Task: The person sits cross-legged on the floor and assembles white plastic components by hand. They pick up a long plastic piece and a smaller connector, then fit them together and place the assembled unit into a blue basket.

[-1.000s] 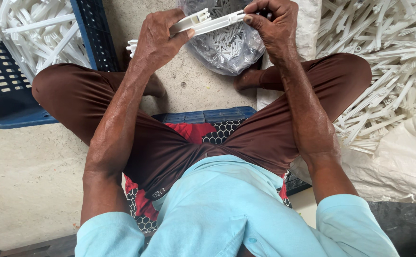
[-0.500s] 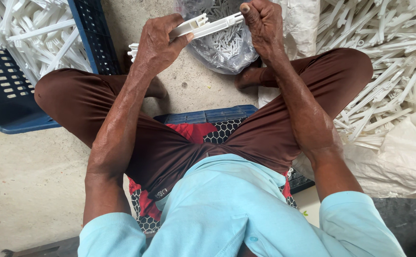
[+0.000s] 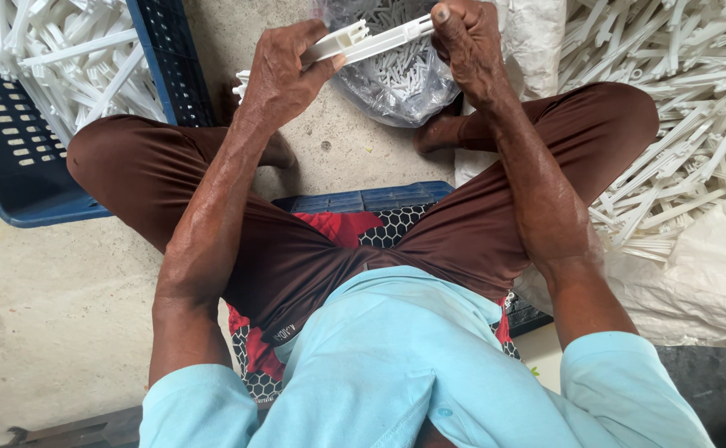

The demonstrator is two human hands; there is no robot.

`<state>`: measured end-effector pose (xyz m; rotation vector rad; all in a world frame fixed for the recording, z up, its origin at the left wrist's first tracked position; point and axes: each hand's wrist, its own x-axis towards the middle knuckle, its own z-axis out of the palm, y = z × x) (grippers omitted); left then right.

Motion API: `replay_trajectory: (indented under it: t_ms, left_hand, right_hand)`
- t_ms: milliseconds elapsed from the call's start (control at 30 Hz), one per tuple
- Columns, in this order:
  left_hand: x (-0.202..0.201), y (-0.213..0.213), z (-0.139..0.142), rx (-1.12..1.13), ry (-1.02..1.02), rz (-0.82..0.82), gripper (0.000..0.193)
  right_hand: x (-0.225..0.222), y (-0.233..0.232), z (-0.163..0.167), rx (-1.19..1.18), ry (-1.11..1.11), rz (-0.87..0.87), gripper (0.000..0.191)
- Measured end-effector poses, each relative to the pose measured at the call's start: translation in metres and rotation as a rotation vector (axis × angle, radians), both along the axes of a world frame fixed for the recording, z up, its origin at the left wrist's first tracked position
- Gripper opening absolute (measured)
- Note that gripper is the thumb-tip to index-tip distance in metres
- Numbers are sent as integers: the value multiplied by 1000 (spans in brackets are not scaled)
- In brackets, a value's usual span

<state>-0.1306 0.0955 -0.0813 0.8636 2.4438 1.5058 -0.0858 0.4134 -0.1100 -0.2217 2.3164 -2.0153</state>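
A: Broadly, how far along was the work, largest stock first?

B: Judging by the piles, partway. The heap of loose white plastic strips (image 3: 678,108) on the white sacking (image 3: 711,282) at the person's right was large. The blue crate (image 3: 159,79) at the left also held many white strips, stacked loosely. Which pile was finished and which was waiting could not be told.

A: And between the feet?

B: A clear plastic bag (image 3: 396,79) of small white pieces lay open on the floor.

A: The piece in hand?

B: One white plastic strip (image 3: 371,41) was held above that bag. The left hand (image 3: 284,75) was clamped on its slotted end, thumb beneath; the right hand (image 3: 471,41) had its fingers pinched shut on the other end.

A: Surface and room?

B: No bench. The person sat on a low blue crate seat (image 3: 363,199) with a red patterned cushion, over a bare concrete floor (image 3: 47,315), stained in places. No walls were in view.
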Motion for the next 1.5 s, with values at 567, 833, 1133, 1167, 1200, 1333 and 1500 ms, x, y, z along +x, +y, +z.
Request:
replay_trajectory:
  t_ms: [567,833,1133,1167,1200,1333,1500]
  left_hand:
    - [0,-4,-14,46,84,-13,26]
    - [1,-1,-7,55,94,-48,22]
    - [-1,1,-1,18,5,-49,26]
    - [-1,1,-1,39,45,-62,27]
    - [-1,1,-1,61,87,-74,27]
    - [-2,2,-2,9,76,-53,27]
    - [-5,0,-3,32,83,-50,23]
  right_hand:
    - [9,5,-6,286,108,-104,36]
    - [8,9,-10,425,-67,-144,54]
    - [11,7,-5,492,163,-76,59]
    - [9,5,-10,503,138,-87,58]
    - [7,3,-15,433,99,-104,58]
    - [3,3,-20,385,124,-144,57]
    - [14,12,3,519,370,-91,52]
